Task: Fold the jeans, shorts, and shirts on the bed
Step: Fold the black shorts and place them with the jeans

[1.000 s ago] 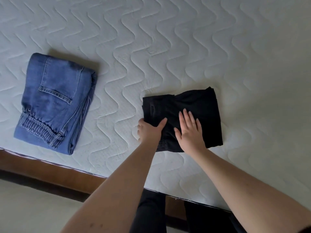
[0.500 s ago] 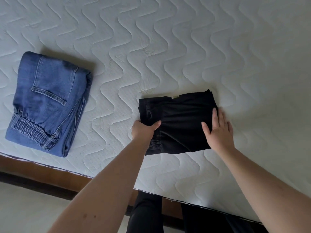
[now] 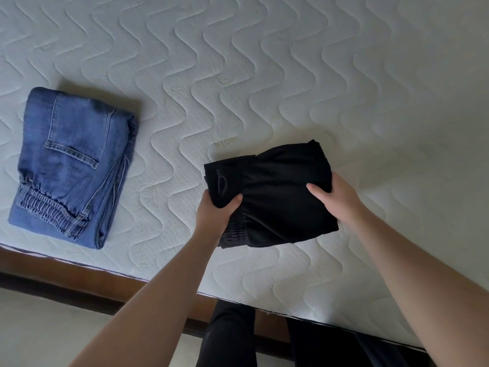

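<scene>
Here, head view only: folded black fabric shorts (image 3: 275, 197) near the front edge of the white quilted mattress of the bed (image 3: 264, 75), gripped at both ends. Left hand (image 3: 215, 210) curled round the left end by the gathered waistband, thumb on top; right hand (image 3: 336, 200) clamped on the right edge, thumb over the cloth, fingers hidden beneath. Hard to tell whether the bundle is lifted or touching the mattress. Well apart to the left, folded blue denim jeans (image 3: 71, 165) lying flat, back pocket up, elastic cuff toward the brown wooden bed frame (image 3: 79, 268).

Progress, as a judgement: jeans done, shorts folded and probably ready to set aside; no shirts in sight, so presumably left to do. No readable brand, label or writing anywhere.
</scene>
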The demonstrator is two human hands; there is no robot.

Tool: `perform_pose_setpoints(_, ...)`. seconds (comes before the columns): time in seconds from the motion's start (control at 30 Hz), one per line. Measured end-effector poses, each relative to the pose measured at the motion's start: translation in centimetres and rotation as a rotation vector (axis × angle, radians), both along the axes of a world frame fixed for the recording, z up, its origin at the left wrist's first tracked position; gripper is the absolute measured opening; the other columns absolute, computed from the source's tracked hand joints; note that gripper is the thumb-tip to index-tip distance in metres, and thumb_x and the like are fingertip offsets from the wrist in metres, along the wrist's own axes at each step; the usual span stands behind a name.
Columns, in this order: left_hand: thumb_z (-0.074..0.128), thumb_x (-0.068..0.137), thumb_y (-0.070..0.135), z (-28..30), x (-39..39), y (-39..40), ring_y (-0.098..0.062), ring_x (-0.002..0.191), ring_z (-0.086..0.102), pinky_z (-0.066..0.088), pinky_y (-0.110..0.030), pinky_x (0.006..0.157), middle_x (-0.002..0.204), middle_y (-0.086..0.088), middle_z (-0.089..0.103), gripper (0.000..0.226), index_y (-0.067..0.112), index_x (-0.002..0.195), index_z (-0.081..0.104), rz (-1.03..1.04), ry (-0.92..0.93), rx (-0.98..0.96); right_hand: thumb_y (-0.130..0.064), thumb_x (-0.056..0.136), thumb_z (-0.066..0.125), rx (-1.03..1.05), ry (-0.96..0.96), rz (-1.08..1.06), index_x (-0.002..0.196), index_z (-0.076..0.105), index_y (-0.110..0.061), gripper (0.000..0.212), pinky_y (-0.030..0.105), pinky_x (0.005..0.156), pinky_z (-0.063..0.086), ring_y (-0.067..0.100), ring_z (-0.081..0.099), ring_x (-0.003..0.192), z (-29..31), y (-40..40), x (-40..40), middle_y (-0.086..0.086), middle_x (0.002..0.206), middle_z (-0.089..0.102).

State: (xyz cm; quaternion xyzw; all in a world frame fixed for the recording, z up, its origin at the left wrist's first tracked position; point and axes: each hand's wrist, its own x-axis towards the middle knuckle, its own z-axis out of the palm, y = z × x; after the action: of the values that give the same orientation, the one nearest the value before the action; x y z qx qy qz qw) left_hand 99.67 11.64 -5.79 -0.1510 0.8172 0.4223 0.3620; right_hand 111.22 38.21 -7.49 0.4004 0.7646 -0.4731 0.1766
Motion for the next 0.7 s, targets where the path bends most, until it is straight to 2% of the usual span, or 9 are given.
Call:
perform_pose_setpoints(0.1,0.078,0.068,0.057,0.8,-0.2,-0.7,-0.008,0.098,0.065,0.056,-0.039,0.086,0.105,0.018,0.067,0.048,0.042,0.107,0.054,0.020,0.007,0.064,-0.044,0.090,0.064,0.024,0.038,-0.021,0.123,0.050,-0.019,0.043,0.023,0.070,0.041,0.014,0.056,0.094,0.8,-1.3,0.4,-0.008,0.106,0.059)
perform_pose_setpoints(0.23,0.076,0.070,0.058,3.4,-0.2,-1.9,-0.002,0.096,0.065,0.056,-0.034,0.083,0.101,0.026,0.066,0.040,0.051,0.103,0.054,-0.017,0.057,0.093,-0.041,0.091,0.063,0.045,0.119,-0.096,0.123,0.049,-0.023,0.039,0.019,0.071,0.043,0.010,0.057,0.094,3.2,-3.4,1.3,-0.016,0.103,0.058)
perform_pose_setpoints(0.33,0.073,0.071,0.062,6.4,-0.5,-3.0,0.001,0.093,0.065,0.055,-0.029,0.080,0.100,0.031,0.064,0.033,0.057,0.098,0.052,-0.075,0.092,0.109,-0.038,0.093,0.062,0.083,0.180,-0.107,0.132,0.046,-0.026,0.044,0.006,0.074,0.038,-0.003,0.055,0.093,6.2,-4.7,2.3,-0.028,0.105,0.055)
perform_pose_setpoints(0.43,0.072,0.072,0.064,9.8,-0.7,-4.3,0.000,0.095,0.066,0.055,-0.032,0.084,0.104,0.025,0.067,0.038,0.056,0.104,0.053,-0.105,0.087,0.151,-0.036,0.094,0.061,0.065,0.217,-0.122,0.138,0.042,-0.030,0.049,-0.001,0.073,0.038,-0.018,0.053,0.094,10.1,-5.8,3.2,-0.032,0.109,0.054)
perform_pose_setpoints(0.53,0.073,0.070,0.065,14.2,-0.8,-5.0,0.003,0.091,0.066,0.057,-0.034,0.085,0.103,0.025,0.068,0.040,0.056,0.104,0.054,-0.107,0.095,0.190,-0.040,0.093,0.060,0.062,0.258,-0.138,0.139,0.040,-0.033,0.050,0.006,0.077,0.039,-0.009,0.056,0.097,14.7,-6.7,3.9,-0.029,0.111,0.056)
perform_pose_setpoints(0.7,0.080,0.069,0.056,22.1,-1.3,-5.8,-0.007,0.094,0.070,0.059,-0.038,0.084,0.104,0.015,0.072,0.043,0.049,0.106,0.061,-0.121,0.095,0.279,-0.044,0.092,0.061,0.013,0.328,-0.247,0.133,0.043,-0.043,0.045,0.019,0.086,0.047,-0.013,0.057,0.103,22.6,-8.8,5.8,-0.034,0.113,0.058)
